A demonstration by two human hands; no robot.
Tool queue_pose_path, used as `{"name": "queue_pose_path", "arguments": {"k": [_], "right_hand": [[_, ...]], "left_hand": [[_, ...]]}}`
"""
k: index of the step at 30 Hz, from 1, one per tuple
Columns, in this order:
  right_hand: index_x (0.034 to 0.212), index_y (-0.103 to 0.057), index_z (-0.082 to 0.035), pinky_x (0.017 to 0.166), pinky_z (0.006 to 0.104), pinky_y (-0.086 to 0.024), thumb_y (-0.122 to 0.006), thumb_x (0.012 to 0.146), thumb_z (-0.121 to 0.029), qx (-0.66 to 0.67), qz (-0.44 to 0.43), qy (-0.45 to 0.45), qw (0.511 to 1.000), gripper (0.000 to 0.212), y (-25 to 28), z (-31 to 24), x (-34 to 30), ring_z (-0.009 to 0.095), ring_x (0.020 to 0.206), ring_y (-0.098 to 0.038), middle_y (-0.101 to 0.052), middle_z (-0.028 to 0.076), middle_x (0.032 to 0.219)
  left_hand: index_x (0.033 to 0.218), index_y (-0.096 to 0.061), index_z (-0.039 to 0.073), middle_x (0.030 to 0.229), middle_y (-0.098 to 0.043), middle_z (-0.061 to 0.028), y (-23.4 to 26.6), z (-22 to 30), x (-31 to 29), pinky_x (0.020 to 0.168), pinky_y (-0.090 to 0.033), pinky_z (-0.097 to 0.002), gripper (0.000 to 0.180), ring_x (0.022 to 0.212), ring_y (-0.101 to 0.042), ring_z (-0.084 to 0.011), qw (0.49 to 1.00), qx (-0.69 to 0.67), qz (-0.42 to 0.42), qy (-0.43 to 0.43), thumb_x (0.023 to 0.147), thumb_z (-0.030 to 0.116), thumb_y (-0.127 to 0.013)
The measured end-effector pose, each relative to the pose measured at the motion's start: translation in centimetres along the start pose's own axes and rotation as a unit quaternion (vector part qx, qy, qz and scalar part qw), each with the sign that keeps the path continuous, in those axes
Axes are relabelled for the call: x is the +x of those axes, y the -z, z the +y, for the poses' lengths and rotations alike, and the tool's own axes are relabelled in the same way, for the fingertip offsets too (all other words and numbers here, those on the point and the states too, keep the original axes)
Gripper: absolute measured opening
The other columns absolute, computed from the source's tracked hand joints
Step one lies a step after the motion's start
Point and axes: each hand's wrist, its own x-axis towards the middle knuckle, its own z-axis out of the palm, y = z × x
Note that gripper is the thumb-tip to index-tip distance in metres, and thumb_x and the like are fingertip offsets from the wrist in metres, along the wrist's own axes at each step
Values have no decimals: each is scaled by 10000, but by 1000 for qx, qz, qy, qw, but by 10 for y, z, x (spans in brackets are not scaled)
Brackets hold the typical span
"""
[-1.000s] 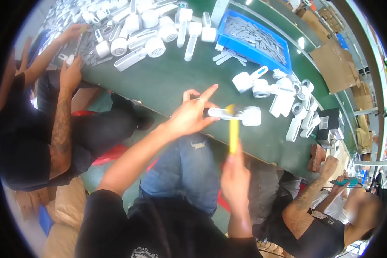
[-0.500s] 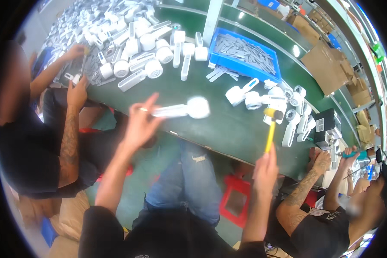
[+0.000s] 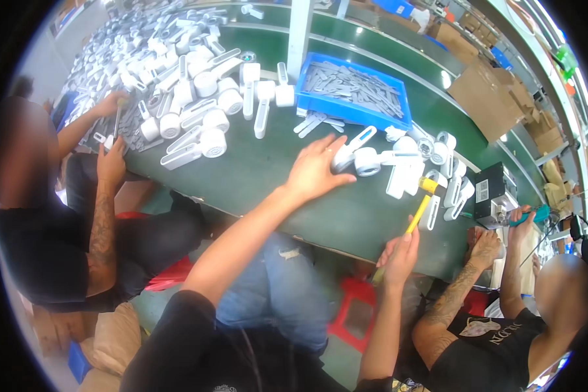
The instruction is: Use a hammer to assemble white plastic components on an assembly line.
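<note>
My left hand [image 3: 315, 170] reaches over the green table, thumb and fingers spread around the round head of a white shower-head-shaped piece [image 3: 359, 138] with a slotted handle. Whether the fingers touch it I cannot tell. Another such white piece [image 3: 367, 162] lies just right of my thumb. In my right hand [image 3: 400, 257] is a hammer [image 3: 419, 212] with a yellow handle, held upright near the table's front edge. Its head overlaps a cluster of similar white pieces [image 3: 449, 193] in view. On the left, one white piece [image 3: 212, 142] lies at the edge of a group.
A blue tray [image 3: 353, 114] of grey flat strips stands behind my left hand. A large heap of white pieces [image 3: 144, 55] fills the far left. A black box [image 3: 491, 189] sits at the right. Co-workers sit on both sides, one with a teal power tool [image 3: 536, 214].
My left hand has let go of the white piece it held, which is now out of that hand, and has moved right to other pieces. The right hand with the hammer has lowered slightly.
</note>
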Motion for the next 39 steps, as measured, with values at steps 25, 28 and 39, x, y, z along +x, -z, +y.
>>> {"name": "queue_pose_path", "arguments": {"k": [25, 28, 39], "right_hand": [[1605, -424, -43, 422, 244, -418, -372, 1176, -280, 18, 3, 17, 1000, 493, 5, 9, -2, 61, 470, -414, -476, 0, 684], [1603, -425, -35, 420, 247, -417, -357, 1178, -288, 10, -6, 22, 1000, 499, 8, 9, -3, 61, 469, -416, -475, 1, 679], [1345, -641, 20, 374, 234, -362, -638, 1092, -121, 76, 3, -32, 997, 290, -45, -31, -55, 55, 436, -502, -687, 85, 892]], "left_hand": [[1066, -825, 99, 1174, -738, -90, 8, -86, 61, 984, -579, -445, 213, 1161, -692, -316, 983, 181, -11, 6, 919, 253, -805], [1059, -848, 95, 1182, -746, -83, 16, -87, 55, 925, -581, -425, 202, 1136, -683, -298, 976, 190, 51, -92, 901, 215, -807], [1294, -608, 10, 1188, -796, -101, 67, 68, -84, 1032, -534, -317, 276, 1116, -704, -116, 834, -469, -140, 253, 1084, 170, -688]]}}
